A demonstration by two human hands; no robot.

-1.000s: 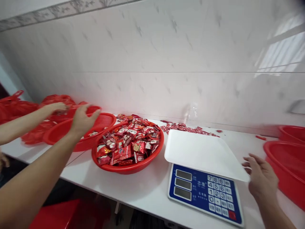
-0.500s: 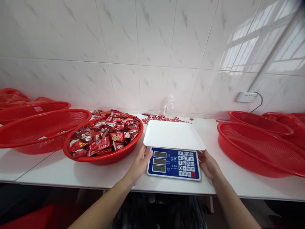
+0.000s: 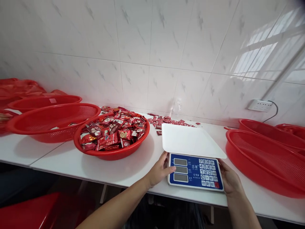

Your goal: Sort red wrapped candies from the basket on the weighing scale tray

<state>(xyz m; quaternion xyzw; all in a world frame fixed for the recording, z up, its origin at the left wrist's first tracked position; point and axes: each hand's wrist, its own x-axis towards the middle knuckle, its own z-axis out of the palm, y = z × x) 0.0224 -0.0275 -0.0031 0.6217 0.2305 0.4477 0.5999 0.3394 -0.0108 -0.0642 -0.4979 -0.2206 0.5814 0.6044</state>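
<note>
A white electronic weighing scale with a blue keypad panel stands on the white table, its flat white pan bare. My left hand grips the scale's left side, thumb over the edge of the panel by the blank displays. On the opposite side, my right hand holds the right edge, with some fingers hidden behind and under the pan. Left of the scale is a round red basin heaped with red wrapped snack packets.
Red perforated baskets stand at left and right, the right one close to the pan. Small red packets lie behind the scale near a clear plastic bottle. A power strip is on the tiled wall. Part of another person's hand shows far left.
Both hands have shifted the scale to the right, away from the basin and closer to the right basket. My view has turned a little, and the left thumb lies further over the panel.
</note>
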